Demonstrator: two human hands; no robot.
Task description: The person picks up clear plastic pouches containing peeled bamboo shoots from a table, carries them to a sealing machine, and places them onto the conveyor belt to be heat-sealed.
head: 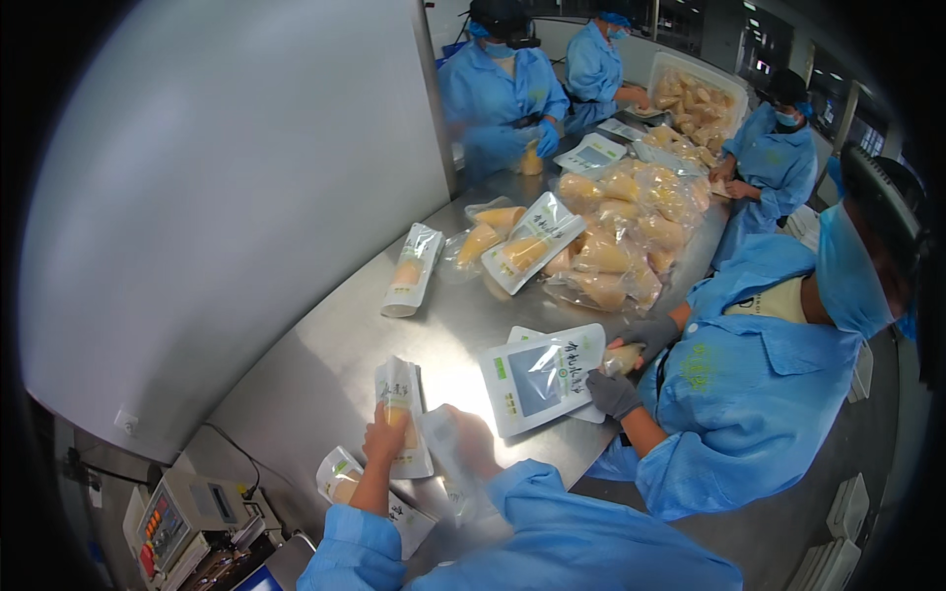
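Note:
My left hand (386, 437) grips a white printed pouch (411, 454) with a clear window, which shows a yellow bamboo shoot piece inside. Just right of it, my right hand (475, 442) is blurred by motion. Its fingers are around the upper part of a pale pouch (442, 436), also blurred; what that pouch contains cannot be made out. Another filled pouch (341, 473) lies partly under my left forearm. Flat white pouches (543, 380) rest on the steel table (347, 329) beyond my right hand.
A heap of bagged bamboo shoots (617, 229) covers the table's far part. Filled pouches (414, 273) lie before it. A gloved co-worker (746, 384) holds a shoot piece close on my right; several others stand farther off. A sealing machine (196, 524) is at lower left, beside a white wall (244, 185).

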